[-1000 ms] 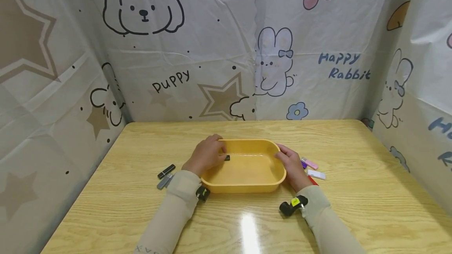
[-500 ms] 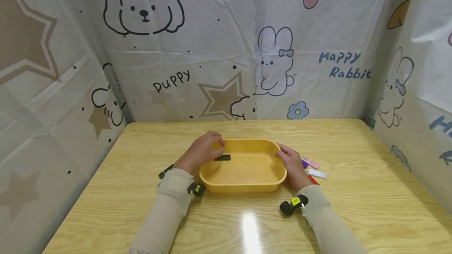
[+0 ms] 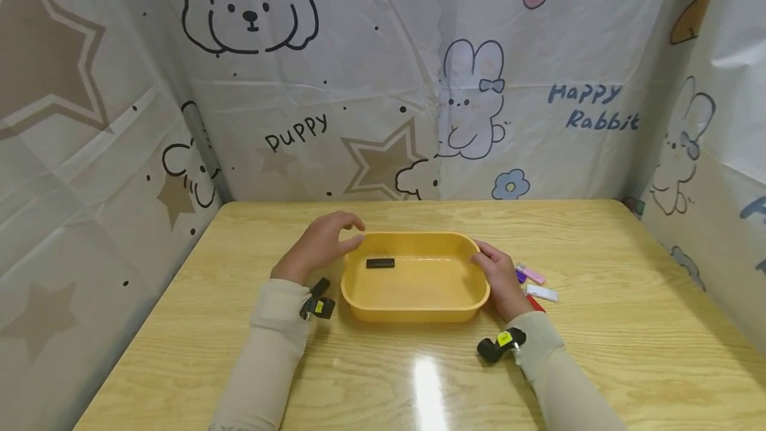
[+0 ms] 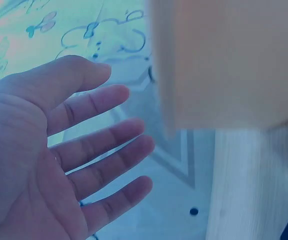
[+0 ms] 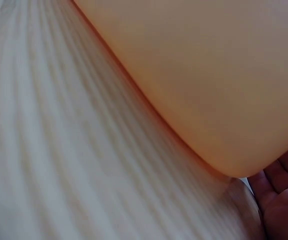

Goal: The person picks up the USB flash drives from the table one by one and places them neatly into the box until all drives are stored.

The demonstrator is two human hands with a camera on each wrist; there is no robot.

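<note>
A yellow plastic basin point(image 3: 415, 314) stands on the table, with a black USB flash drive point(image 3: 380, 263) lying inside near its left end. My left hand point(image 3: 320, 241) hovers at the basin's upper left corner. Its fingers are spread and the palm holds nothing, as the left wrist view confirms. My right hand point(image 3: 501, 278) grips the basin's right rim, thumb over the edge and fingers outside. Only part of that hand shows in the right wrist view, beside the basin wall point(image 5: 219, 100).
Right of the basin, behind my right hand, lie several small sticks that look like USB flash drives: a pink one point(image 3: 530, 275), a white one point(image 3: 542, 293), a purple one point(image 3: 520, 277) and a red one point(image 3: 536, 303). A printed cloth point(image 3: 383, 85) encloses the wooden table point(image 3: 455, 378).
My left hand has let go of the black USB flash drive, which now lies in the basin, and has moved left out over the rim. The right hand keeps its grip.
</note>
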